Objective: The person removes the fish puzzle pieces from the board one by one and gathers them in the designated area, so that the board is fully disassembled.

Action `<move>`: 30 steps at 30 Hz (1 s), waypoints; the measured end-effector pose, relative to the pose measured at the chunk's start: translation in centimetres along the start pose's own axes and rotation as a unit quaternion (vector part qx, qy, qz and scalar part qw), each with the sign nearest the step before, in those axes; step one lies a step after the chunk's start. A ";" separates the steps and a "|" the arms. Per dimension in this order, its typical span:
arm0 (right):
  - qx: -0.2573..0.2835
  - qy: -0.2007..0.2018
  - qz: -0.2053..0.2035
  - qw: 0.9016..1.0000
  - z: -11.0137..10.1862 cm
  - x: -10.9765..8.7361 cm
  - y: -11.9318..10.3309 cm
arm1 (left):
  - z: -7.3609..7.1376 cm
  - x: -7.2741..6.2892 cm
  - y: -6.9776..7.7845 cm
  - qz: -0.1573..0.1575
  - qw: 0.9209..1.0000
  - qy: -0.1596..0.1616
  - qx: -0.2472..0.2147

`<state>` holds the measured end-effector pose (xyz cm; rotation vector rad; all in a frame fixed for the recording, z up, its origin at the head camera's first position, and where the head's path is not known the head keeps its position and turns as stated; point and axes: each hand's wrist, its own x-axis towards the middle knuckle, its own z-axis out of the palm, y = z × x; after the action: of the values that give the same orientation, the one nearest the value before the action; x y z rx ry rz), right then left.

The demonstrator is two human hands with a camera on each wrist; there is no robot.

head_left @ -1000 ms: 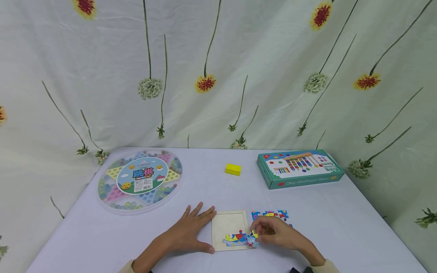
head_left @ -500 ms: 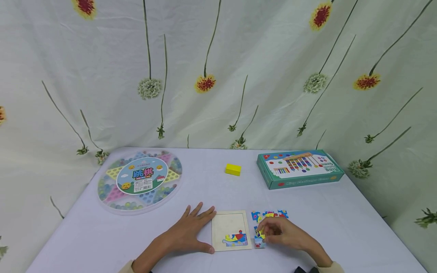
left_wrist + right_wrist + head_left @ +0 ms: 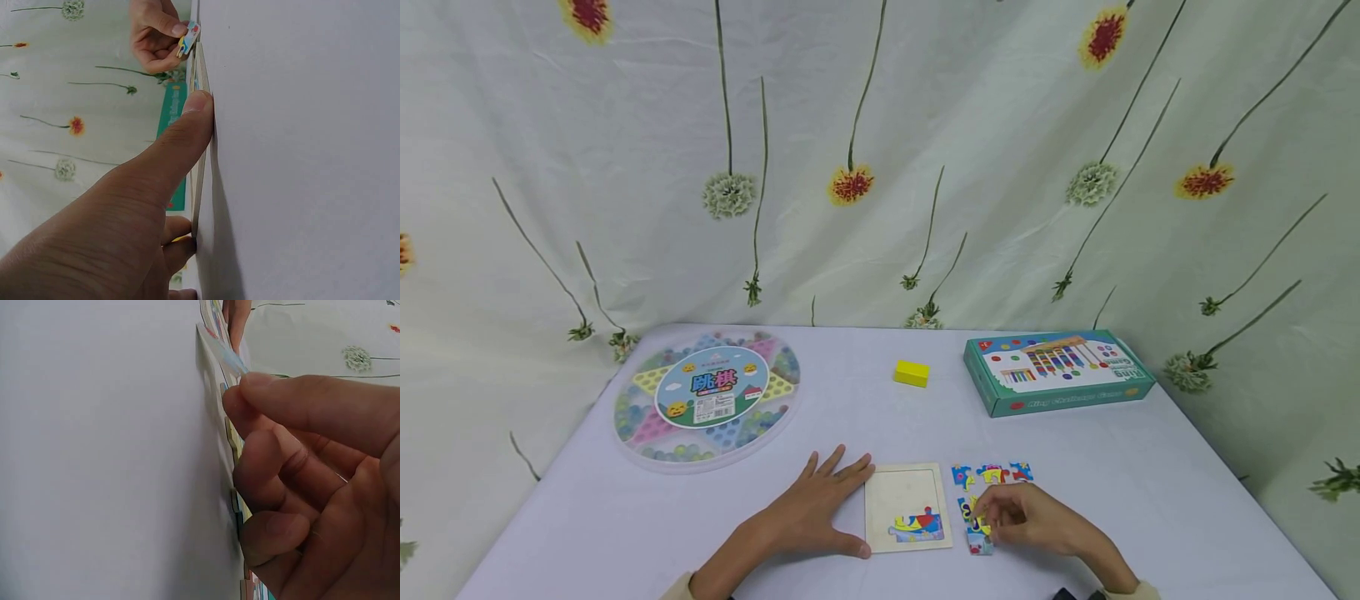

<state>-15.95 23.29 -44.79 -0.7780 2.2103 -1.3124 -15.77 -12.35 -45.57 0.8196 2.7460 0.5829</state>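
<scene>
Two hands sit apart, with the wooden puzzle board [image 3: 895,490] between them: the left hand [image 3: 815,515] is spread, its thumb and fingertips touching the board's edge, while the right hand [image 3: 1033,518] pinches one tilted puzzle piece [image 3: 980,547] between thumb and forefinger. Joined pieces [image 3: 919,525] fill the board's near corner toward the right hand, and loose pieces [image 3: 993,474] lie just beyond that hand's fingers.
</scene>
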 end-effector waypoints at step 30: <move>0.008 -0.006 0.010 1.000 0.4 -0.5 -0.3 | 0.0 -0.1 0.0 0.003 1.000 0.003 -0.003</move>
<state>-15.27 23.26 -44.70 -0.7531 2.1906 -1.3103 -15.70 -12.40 -45.58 0.8259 2.7466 0.5967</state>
